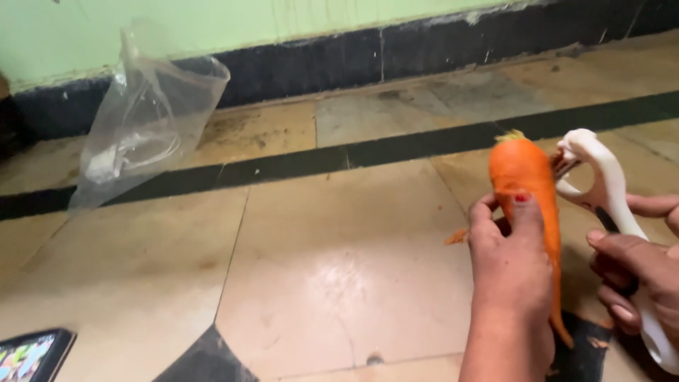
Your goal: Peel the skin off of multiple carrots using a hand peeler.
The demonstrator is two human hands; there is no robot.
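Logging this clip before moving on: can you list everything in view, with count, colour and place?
carrot: one, orange with a small green top, right of centre, held upright above the floor
peeler: one, white, far right, its head against the carrot's upper right side
peel scrap: one, orange, just left of the carrot
plastic bag: one, clear, upper left, standing against the wall base
phone: one, dark with a lit colourful screen, bottom left corner, cut off by the frame
floor: beige tiles with dark strips
wall: pale green with a black base band, top
left hand: grips the carrot
right hand: grips the peeler's handle
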